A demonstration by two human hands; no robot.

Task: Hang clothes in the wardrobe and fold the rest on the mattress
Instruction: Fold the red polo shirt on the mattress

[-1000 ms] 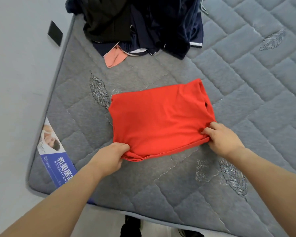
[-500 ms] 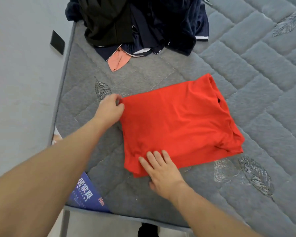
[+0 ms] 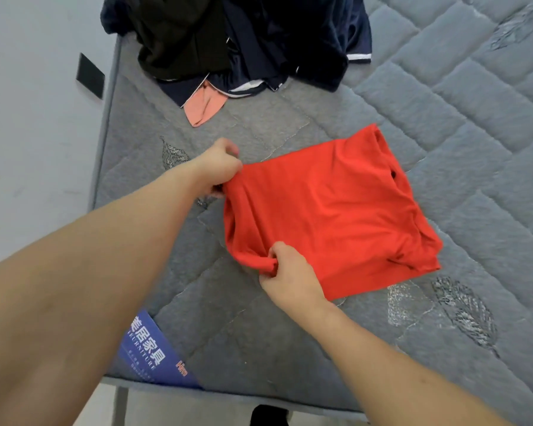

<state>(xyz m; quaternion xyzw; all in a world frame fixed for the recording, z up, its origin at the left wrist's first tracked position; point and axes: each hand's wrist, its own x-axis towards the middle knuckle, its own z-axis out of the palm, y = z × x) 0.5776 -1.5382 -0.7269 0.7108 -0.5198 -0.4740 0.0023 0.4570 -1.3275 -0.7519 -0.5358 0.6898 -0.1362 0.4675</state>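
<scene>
The folded red shirt (image 3: 330, 216) lay mid-frame on the mattress (image 3: 443, 103). The left hand (image 3: 219, 169) pinched its upper-left corner; the right hand (image 3: 285, 272) had fingers clamped on the lower-left corner. An uneven lift could spill the folded layers

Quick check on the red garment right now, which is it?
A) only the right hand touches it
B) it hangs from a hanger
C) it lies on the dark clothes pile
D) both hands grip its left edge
D: the left hand and right hand each pinch a corner of the red garment along its left edge, on the mattress.
</scene>
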